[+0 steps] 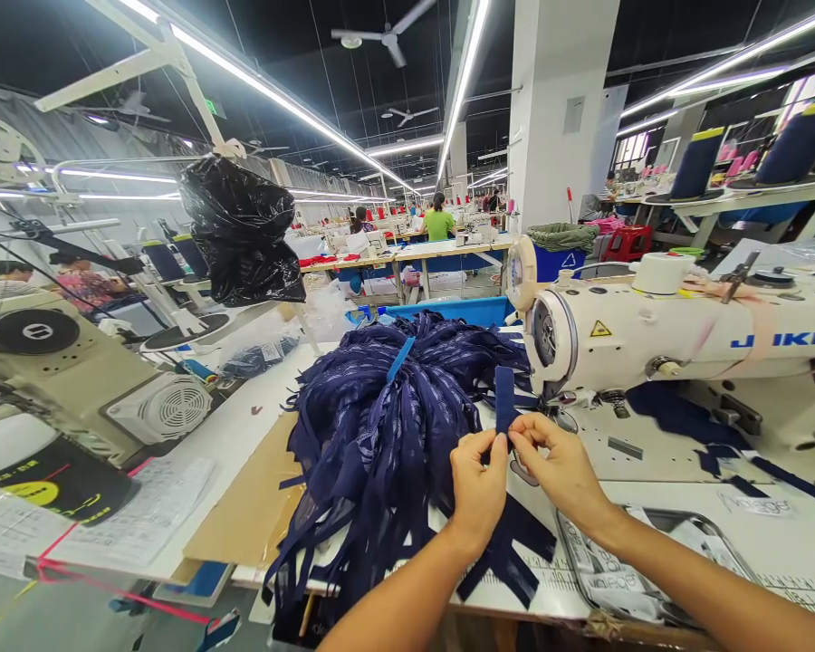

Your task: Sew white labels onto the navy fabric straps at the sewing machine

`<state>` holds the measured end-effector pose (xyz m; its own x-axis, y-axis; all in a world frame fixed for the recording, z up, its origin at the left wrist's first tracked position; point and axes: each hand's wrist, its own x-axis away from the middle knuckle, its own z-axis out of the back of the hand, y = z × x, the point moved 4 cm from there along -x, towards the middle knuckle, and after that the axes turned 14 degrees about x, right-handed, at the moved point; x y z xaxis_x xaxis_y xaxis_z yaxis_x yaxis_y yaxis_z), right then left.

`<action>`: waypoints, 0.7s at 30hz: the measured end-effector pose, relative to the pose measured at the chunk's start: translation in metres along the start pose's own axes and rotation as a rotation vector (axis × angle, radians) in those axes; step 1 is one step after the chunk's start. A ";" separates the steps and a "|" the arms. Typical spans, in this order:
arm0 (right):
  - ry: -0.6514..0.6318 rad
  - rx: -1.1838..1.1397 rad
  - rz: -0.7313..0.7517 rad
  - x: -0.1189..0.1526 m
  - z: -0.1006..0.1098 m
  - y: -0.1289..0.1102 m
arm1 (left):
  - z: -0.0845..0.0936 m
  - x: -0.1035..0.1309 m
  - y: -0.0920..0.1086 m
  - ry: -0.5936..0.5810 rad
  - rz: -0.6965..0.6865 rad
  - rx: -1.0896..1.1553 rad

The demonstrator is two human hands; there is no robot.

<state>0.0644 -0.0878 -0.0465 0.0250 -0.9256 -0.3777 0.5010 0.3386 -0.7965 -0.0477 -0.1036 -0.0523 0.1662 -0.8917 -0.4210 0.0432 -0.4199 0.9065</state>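
Note:
Between my two hands a short navy fabric strip (504, 398) stands upright, its free end pointing up. My left hand (479, 484) pinches its lower left edge with thumb and finger. Close beside it, my right hand (560, 466) grips the lower right edge the same way. Behind and left of my hands lies a large bundle of navy fabric strips (380, 453), tied with a blue band (400, 359). Part of a metal loop, perhaps a scissors handle, shows under my right hand. The white sewing machine (625, 330) stands just right of the strip.
A metal tray (570, 552) of white labels lies at the front right, near loose navy pieces (747, 471). Cardboard (244, 507) sits under the bundle's left side. A black plastic bag (241, 231) hangs at left. Other people work in the background.

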 end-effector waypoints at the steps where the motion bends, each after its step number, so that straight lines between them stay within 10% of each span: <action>1: 0.006 0.014 0.004 0.000 0.000 0.001 | 0.000 0.000 0.001 -0.001 -0.016 -0.010; 10: -0.014 -0.009 0.006 -0.001 -0.002 0.001 | 0.000 0.003 0.015 -0.036 -0.250 -0.183; 21: -0.128 -0.274 -0.137 0.001 -0.007 0.005 | 0.002 0.000 0.008 0.025 -0.112 -0.093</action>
<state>0.0604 -0.0860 -0.0544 0.0908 -0.9736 -0.2092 0.2568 0.2259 -0.9397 -0.0496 -0.1078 -0.0453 0.1792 -0.8353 -0.5198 0.1537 -0.4981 0.8534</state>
